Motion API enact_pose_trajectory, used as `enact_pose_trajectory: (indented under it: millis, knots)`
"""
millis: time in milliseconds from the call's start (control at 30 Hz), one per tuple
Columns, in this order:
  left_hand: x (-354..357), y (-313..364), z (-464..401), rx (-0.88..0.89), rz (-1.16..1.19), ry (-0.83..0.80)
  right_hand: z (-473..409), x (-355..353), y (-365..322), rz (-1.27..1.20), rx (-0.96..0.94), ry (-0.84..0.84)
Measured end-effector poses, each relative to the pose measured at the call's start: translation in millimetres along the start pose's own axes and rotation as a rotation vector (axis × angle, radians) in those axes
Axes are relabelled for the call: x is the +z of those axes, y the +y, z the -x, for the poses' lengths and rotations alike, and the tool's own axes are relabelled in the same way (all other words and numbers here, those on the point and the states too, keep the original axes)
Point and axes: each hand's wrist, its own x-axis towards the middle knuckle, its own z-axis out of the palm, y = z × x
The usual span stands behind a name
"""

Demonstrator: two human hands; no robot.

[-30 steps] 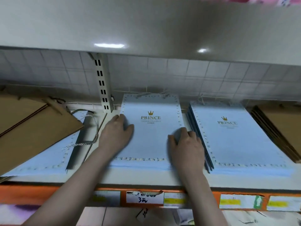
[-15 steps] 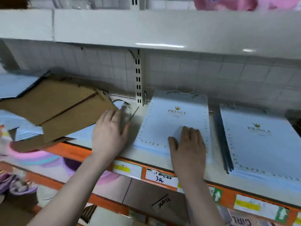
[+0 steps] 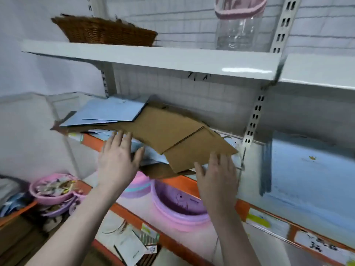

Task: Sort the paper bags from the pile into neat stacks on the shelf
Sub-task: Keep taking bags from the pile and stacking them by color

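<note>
A loose pile of paper bags lies on the left part of the shelf [image 3: 253,160]: brown kraft bags [image 3: 172,129] on top, light blue bags [image 3: 111,112] behind and under them. My left hand [image 3: 118,162] reaches with spread fingers to the pile's front edge, at the blue bags under the brown ones. My right hand [image 3: 218,177] is spread just below the lowest brown bag's corner, holding nothing. A neat light blue stack [image 3: 311,169] lies on the shelf at the right, blurred.
An upper shelf [image 3: 153,56] carries a wicker basket [image 3: 103,31] and a clear jar [image 3: 238,25]. Below the shelf sit pink and purple basins [image 3: 178,206] and a pink tub of small items [image 3: 53,189]. A slotted upright [image 3: 253,120] divides the shelf.
My view swung left from the neat blue stacks to the messy pile. Both hands left the middle blue stack and moved to the pile's front edge.
</note>
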Motion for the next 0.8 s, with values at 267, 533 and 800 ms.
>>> enact_pose_trajectory:
  millis: [267,533,800]
  knots:
    - [-25.2,-149.0,-45.4,-0.054,-0.058,0.038,-4.2,48.8,-136.8,-0.088,-0.038,0.023]
    - [0.3,-211.5,-111.1,-0.070,0.000,0.025,-51.0,88.7,-205.7,-0.053,-0.067,-0.067]
    - [53.8,-217.7,-210.2,0.044,-0.013,-0.121,-120.5,134.0,-238.3,-0.051,0.005,-0.041]
